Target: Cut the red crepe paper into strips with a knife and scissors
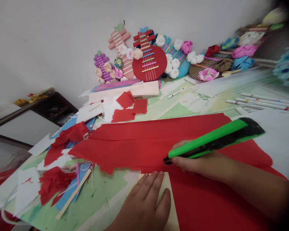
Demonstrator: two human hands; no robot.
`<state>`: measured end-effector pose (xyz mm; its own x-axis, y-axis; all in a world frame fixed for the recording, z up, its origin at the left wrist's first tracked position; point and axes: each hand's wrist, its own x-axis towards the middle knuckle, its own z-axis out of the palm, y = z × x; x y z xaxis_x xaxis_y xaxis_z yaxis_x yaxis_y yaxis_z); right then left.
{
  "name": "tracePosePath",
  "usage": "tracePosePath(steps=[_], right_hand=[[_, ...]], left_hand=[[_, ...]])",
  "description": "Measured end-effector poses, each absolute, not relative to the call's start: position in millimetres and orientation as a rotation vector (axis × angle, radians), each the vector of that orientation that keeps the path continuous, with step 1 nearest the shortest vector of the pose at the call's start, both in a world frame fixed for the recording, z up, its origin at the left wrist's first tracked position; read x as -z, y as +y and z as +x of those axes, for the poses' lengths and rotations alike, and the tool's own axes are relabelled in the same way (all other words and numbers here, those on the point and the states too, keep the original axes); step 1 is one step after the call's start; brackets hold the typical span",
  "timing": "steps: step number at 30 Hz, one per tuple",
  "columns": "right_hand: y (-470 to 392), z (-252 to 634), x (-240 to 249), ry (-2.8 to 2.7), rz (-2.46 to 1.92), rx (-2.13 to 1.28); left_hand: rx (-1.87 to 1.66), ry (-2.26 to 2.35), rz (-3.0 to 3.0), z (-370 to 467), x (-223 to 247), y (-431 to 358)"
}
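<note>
My right hand (pixel 195 163) is closed around a green and black utility knife (pixel 214 136), its tip pointing down and left over a sheet of red paper (pixel 135 147). Whether a blade is out, I cannot tell. Fingers stretched, my left hand (pixel 148 202) lies flat on a cream-coloured strip (pixel 172 211) that rests along the edge of the red paper. The sheet spreads across the table and under my right forearm; its near-left edge is torn and ragged.
Paper-craft lutes, one of them red (pixel 156 64), lean against the wall. Red scraps (pixel 57 183) and a thin wooden strip (pixel 74 194) lie at left, small red squares (pixel 126 110) farther back. White sticks (pixel 267 102) lie at right. A dark cabinet (pixel 36 118) stands beyond the table.
</note>
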<state>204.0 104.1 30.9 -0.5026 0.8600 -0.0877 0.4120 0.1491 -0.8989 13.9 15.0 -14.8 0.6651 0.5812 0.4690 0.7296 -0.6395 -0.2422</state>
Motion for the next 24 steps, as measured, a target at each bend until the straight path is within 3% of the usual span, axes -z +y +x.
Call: tracePosePath(steps=[6, 16, 24], right_hand=[[104.6, 201.3, -21.4, -2.223, -0.991, -1.154], [104.5, 204.5, -23.4, -2.104, -1.034, -1.379], [101.1, 200.8, -23.5, -2.218, -0.947, -1.202]], left_hand=[[0.468, -1.029, -2.464, 9.8, 10.2, 16.2], [0.448, -0.999, -2.457, 8.2, 11.6, 16.0], [0.407, -0.976, -2.500, 4.9, 10.4, 16.8]])
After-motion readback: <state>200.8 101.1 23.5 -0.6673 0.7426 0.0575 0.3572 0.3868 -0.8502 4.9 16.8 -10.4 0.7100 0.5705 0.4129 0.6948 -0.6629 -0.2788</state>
